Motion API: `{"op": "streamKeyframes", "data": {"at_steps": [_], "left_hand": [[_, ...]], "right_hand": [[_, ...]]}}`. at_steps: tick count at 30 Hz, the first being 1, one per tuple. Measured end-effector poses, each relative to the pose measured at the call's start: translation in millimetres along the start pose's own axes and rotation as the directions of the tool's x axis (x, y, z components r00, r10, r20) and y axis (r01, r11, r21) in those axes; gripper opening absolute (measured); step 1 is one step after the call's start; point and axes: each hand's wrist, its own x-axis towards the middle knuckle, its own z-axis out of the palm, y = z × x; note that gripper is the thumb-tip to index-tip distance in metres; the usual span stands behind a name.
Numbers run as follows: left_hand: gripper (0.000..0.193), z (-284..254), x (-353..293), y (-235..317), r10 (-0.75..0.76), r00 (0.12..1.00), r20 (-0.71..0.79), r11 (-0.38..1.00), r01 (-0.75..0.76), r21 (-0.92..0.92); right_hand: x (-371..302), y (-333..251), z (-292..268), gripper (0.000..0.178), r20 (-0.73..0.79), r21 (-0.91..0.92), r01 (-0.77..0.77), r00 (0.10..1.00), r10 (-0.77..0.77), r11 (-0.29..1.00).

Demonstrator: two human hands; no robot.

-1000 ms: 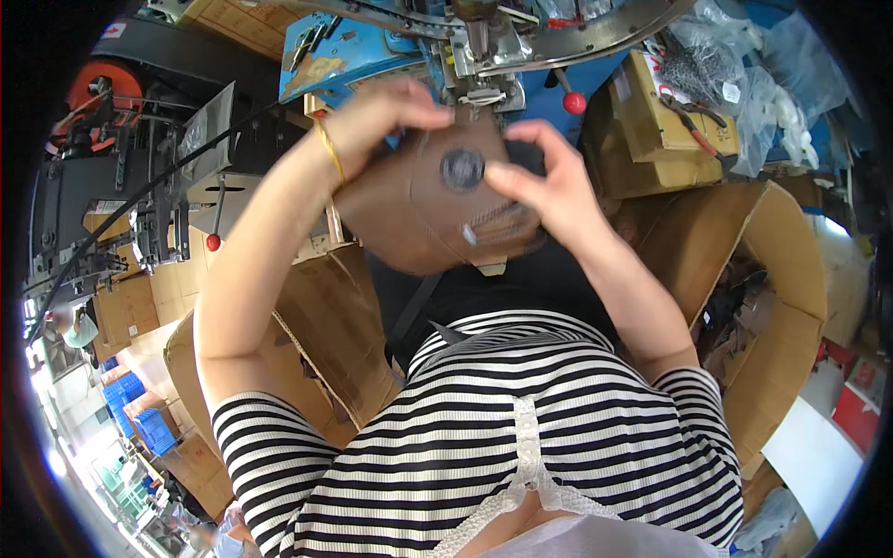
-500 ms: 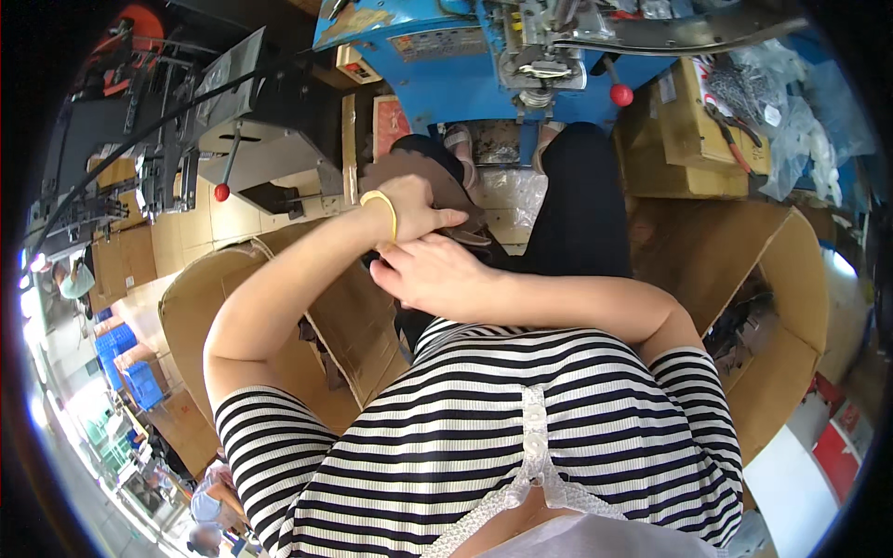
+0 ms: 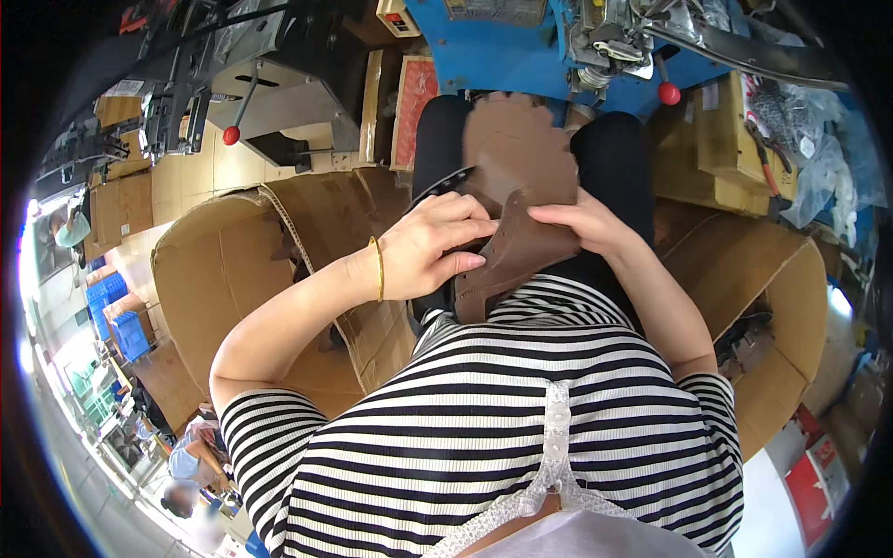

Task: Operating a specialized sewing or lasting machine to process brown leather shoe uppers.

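A brown leather shoe upper lies over my lap, with a notched, rounded edge at its far end and a strap-like end close to my striped top. Small holes run along its near part. My left hand pinches the near left edge of it between thumb and fingers. Opposite, my right hand grips the right side, thumb on top and the other fingers hidden underneath. A dark strip with small light dots shows beyond my left fingers; whether it belongs to the upper I cannot tell.
A blue machine with a red-knobbed lever stands ahead. Another red-knobbed lever juts from a black machine at left. Open cardboard boxes flank me. Pliers hang by a carton at right. Another person is far left.
My hands were crossed together over the bunched upper at the left thigh. Now they are apart, and the upper is spread out between them, nearer the middle. The view has shifted slightly.
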Motion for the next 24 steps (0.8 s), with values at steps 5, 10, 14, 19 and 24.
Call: {"op": "streamKeyframes", "data": {"at_steps": [5,10,14,19,24], "left_hand": [[0.058,21,-15,13,-0.042,0.999,-0.005,0.995,0.042,0.092],[0.054,51,-29,13,-0.082,0.972,-0.218,0.989,0.053,-0.137],[0.048,63,-22,27,-0.175,0.956,-0.234,0.985,0.17,-0.042],[0.024,65,-9,18,-0.071,0.878,-0.473,0.997,0.076,-0.01],[0.007,45,6,31,0.501,0.809,-0.307,0.745,-0.223,0.628]], "right_hand": [[-50,9,18,0.042,-0.224,0.321,0.039,0.974,0.036,0.946],[-75,2,31,0.045,-0.422,0.543,0.094,0.889,0.175,0.835],[-84,11,27,0.046,-0.455,0.538,0.14,0.878,0.146,0.832],[-120,13,25,0.064,-0.321,0.339,0.016,0.942,0.1,0.941],[-127,11,12,0.056,-0.355,0.239,-0.253,0.876,0.327,0.937]]}}
